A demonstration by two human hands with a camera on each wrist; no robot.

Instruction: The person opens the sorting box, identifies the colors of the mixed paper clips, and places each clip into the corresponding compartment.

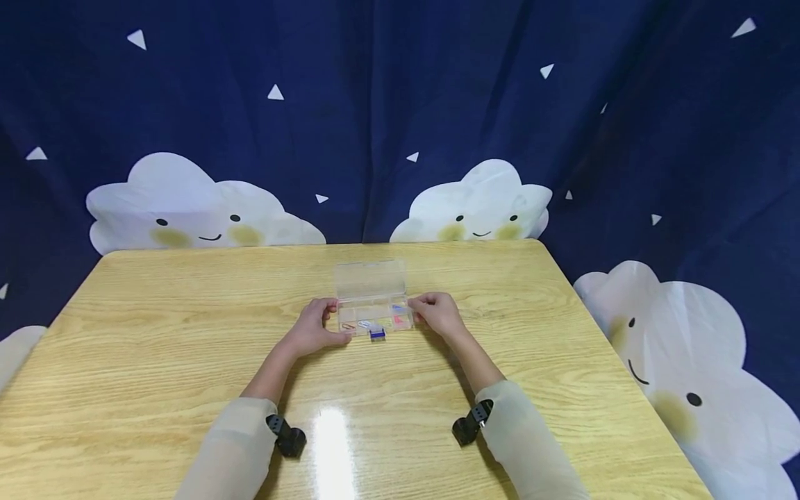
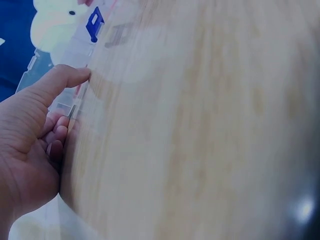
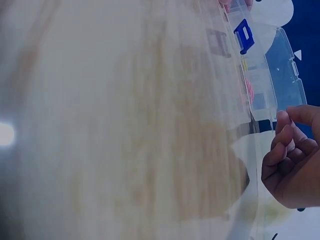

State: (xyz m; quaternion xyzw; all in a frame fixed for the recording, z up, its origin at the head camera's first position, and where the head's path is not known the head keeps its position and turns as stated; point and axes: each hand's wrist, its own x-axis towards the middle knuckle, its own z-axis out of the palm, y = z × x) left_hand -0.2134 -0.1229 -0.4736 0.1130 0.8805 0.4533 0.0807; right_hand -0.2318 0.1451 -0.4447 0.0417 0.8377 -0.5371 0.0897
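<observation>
A clear plastic compartment box (image 1: 364,312) lies on the table with its transparent lid (image 1: 370,279) raised at the back. A blue latch (image 1: 378,335) hangs at its front edge. Paper clips show in the front left compartments, and small blue and pink pieces (image 1: 400,319) in the right ones. My left hand (image 1: 314,329) grips the box's left end, thumb along the front edge and fingers round the side. At the right end my right hand (image 1: 439,314) pinches the box's edge between thumb and forefinger (image 3: 283,120), the other fingers curled in.
The box stands toward the far side of a wood-grain table (image 1: 187,333). Behind it hangs a dark blue curtain (image 1: 369,104) with white clouds and triangles, and more curtain borders the right side. Each sleeve carries a small black wrist camera (image 1: 290,441).
</observation>
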